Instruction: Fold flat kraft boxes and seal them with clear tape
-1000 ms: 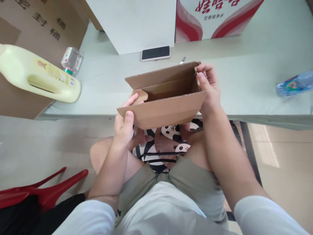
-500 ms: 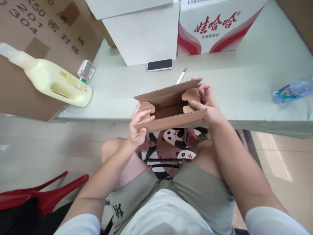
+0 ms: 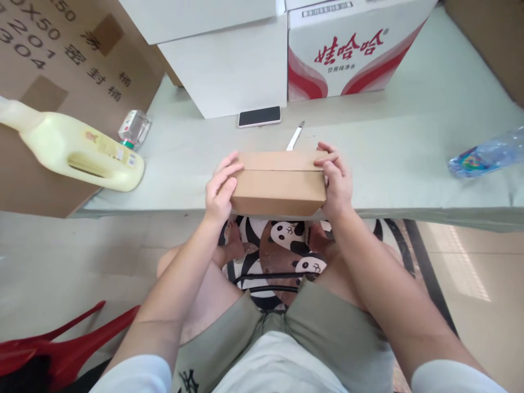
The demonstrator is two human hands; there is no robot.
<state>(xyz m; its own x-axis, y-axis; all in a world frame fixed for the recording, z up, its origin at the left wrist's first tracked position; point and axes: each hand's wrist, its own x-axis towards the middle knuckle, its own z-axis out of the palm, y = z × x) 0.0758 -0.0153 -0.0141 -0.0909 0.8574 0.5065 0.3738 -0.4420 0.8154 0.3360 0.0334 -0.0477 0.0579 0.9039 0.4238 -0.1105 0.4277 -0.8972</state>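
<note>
A small brown cardboard box (image 3: 278,185) is held between both my hands at the near edge of the table. Its two top flaps lie folded over and meet along a seam, hiding the inside. My left hand (image 3: 221,188) grips the left end, fingers over the top edge and thumb at the front. At the right end my right hand (image 3: 336,177) is closed around the box, with its fingertips on the rear flap. Just behind the box lies a white-handled knife or file (image 3: 295,136).
A phone (image 3: 259,117) lies before a white box (image 3: 233,71) and a red-and-white carton (image 3: 344,60). On the left, a large yellow jug (image 3: 82,153) and a small clear bottle (image 3: 134,128) stand against a big carton (image 3: 82,54). A plastic bottle (image 3: 487,155) lies at right.
The open flaps of the cardboard box have been folded down, covering its inside. Both hands have shifted to grip its ends, and the view has moved slightly.
</note>
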